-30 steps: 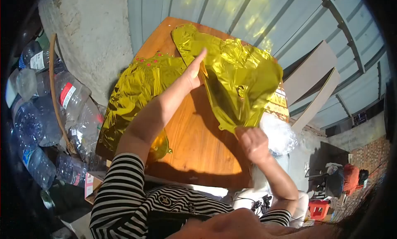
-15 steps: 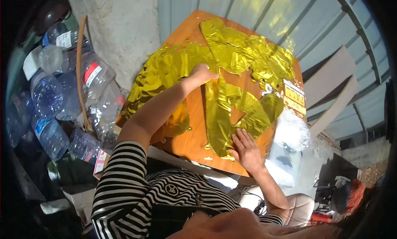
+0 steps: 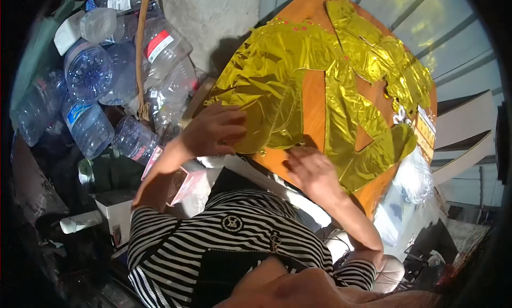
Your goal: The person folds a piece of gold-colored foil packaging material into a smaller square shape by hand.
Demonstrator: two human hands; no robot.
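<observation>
Flat, uninflated gold foil balloons lie on an orange-brown wooden table [image 3: 313, 103]. The wide left foil balloon [image 3: 266, 73] has a rounded lower end near the table's front edge. My left hand [image 3: 216, 131] is at that balloon's lower left side, fingers apart and bent over the foil. By its lower right corner is my right hand [image 3: 313, 172], fingers stretched out above the table edge, with nothing visible in them. To the right lies a foil balloon with a triangular hole [image 3: 338, 105]. Another crumpled foil balloon [image 3: 373, 55] lies at the far right.
Clear plastic bottles [image 3: 88, 71] are heaped at the left, with a wooden stick [image 3: 140, 52] among them. A printed card [image 3: 425, 129] and a clear plastic bag [image 3: 416, 175] are at the table's right edge. Behind stands a concrete wall [image 3: 218, 12].
My left hand has moved from the balloons' middle to the left balloon's lower edge. My right hand has left the holed balloon and moved left. The view has shifted left.
</observation>
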